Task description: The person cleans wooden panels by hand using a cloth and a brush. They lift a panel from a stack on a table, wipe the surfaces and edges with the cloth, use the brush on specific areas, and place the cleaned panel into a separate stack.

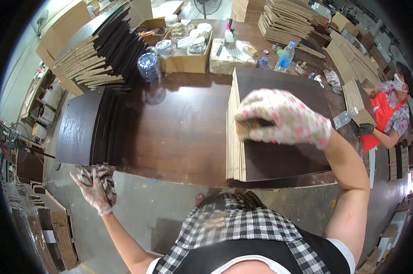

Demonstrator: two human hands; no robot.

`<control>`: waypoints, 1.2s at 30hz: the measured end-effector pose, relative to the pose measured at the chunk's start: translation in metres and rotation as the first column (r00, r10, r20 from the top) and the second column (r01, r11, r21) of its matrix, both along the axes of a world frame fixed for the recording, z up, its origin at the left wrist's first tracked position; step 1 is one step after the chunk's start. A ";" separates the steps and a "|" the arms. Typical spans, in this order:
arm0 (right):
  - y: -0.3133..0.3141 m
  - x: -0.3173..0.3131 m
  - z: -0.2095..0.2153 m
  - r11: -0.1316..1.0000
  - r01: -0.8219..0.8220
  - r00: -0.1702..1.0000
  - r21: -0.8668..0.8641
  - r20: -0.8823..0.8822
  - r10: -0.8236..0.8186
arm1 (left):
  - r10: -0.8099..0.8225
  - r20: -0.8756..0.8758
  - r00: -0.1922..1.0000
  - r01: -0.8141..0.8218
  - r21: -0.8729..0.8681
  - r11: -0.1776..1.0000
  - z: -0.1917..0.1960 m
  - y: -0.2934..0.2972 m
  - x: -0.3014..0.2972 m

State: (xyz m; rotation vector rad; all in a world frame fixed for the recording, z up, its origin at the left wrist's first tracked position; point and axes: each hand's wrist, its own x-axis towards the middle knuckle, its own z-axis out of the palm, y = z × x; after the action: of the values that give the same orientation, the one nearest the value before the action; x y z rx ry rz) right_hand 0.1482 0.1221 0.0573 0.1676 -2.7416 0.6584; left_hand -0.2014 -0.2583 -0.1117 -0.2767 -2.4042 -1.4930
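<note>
My right hand (pixel 286 116), in a white glove with pink dots, is closed around a small tan block (pixel 246 129). It is over the left edge of a stack of dark brown boards (pixel 288 160), whose raw pale edges face left. Whether the block touches the boards I cannot tell. My left hand (pixel 94 192), in a matching glove, grips a crumpled, dark-stained rag (pixel 107 176). That hand is low at the near end of another stack of dark boards (pixel 78 128) with blackened edges; its thumb sticks out to the left.
Boards lean in a fanned stack (pixel 90 59) at the far left of the brown table (pixel 174 132). Behind are a blue-tinted plastic container (pixel 149 67), a cardboard box (pixel 186 63) of jars, and a water bottle (pixel 285 57). A masked co-worker (pixel 389 109) in a red apron handles boards at the right.
</note>
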 end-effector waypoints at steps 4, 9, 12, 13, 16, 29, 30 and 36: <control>0.078 -0.044 -0.003 0.985 0.116 0.991 0.130 0.055 -0.124 | -0.366 0.051 0.929 0.341 0.264 0.902 -0.018 0.003 0.036; 0.139 -0.056 0.008 0.936 0.347 0.927 -0.066 0.177 -0.331 | -0.487 0.120 0.865 0.469 0.152 0.870 -0.017 0.041 0.084; 0.153 -0.026 0.006 0.798 0.474 0.847 -0.372 0.442 -0.296 | -0.605 0.165 0.779 0.584 0.161 0.796 -0.027 0.054 0.095; 0.168 -0.007 -0.005 0.895 0.381 0.905 -0.233 0.295 -0.308 | -0.604 0.112 0.789 0.596 0.100 0.797 -0.029 0.068 0.100; 0.195 0.068 -0.008 0.853 0.429 0.893 -0.297 0.284 -0.350 | -0.728 0.150 0.669 0.723 0.093 0.684 -0.007 0.106 0.129; 0.182 0.220 -0.044 0.537 0.721 0.637 -0.438 0.114 -0.762 | -0.949 -0.123 0.291 0.952 -0.065 0.300 0.039 0.213 0.195; 0.174 0.229 -0.049 0.555 0.738 0.628 -0.384 0.092 -0.773 | -0.957 -0.148 0.249 0.963 -0.071 0.261 0.040 0.217 0.196; 0.016 0.281 -0.026 0.321 0.743 0.567 -0.587 0.297 -0.768 | -0.960 -0.246 0.133 0.979 -0.120 0.167 0.031 0.222 0.189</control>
State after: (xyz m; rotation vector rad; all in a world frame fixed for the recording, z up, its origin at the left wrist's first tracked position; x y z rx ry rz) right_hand 0.4288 0.1381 0.0317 -1.2087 -1.9435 1.2084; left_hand -0.0120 -0.0362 -0.0803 -2.2816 -1.7867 -1.6963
